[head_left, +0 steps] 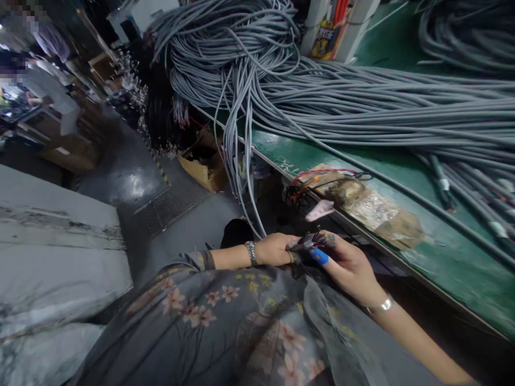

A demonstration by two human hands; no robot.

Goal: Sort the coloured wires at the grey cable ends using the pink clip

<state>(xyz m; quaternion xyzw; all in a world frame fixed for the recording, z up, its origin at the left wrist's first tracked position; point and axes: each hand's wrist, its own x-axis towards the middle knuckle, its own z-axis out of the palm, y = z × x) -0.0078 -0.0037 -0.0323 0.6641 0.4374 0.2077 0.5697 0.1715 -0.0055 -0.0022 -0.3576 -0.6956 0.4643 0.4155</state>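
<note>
While we hold a small wire bundle [308, 240] in front of our body, it sits in the air just outside the near edge of the green surface [454, 271], between our two hands. Our left hand [276, 249] curls narrowly around one end, and our right hand [348, 265] pinches the other, its thumb, wrapped in a blue covering [319, 256], lying along the near side. The bundle's long axis runs roughly crosswise, from left fist to right fingertips, so both hands touch it, and the coloured ends lie nearer the right. Beyond our left wrist, a few hanging cables [237, 161] drop over the surface's near edge and pass behind that wrist; we cannot tell whether they join what we hold. Past our right hand, a wrapped packet [376, 212] lies along the near edge, with red and black wires [322, 174] at its left end and a pale pink piece [319, 210] just beside that edge. Farther back, a thick run of grey cables [382, 107] stretches toward the surface's right side.
</note>
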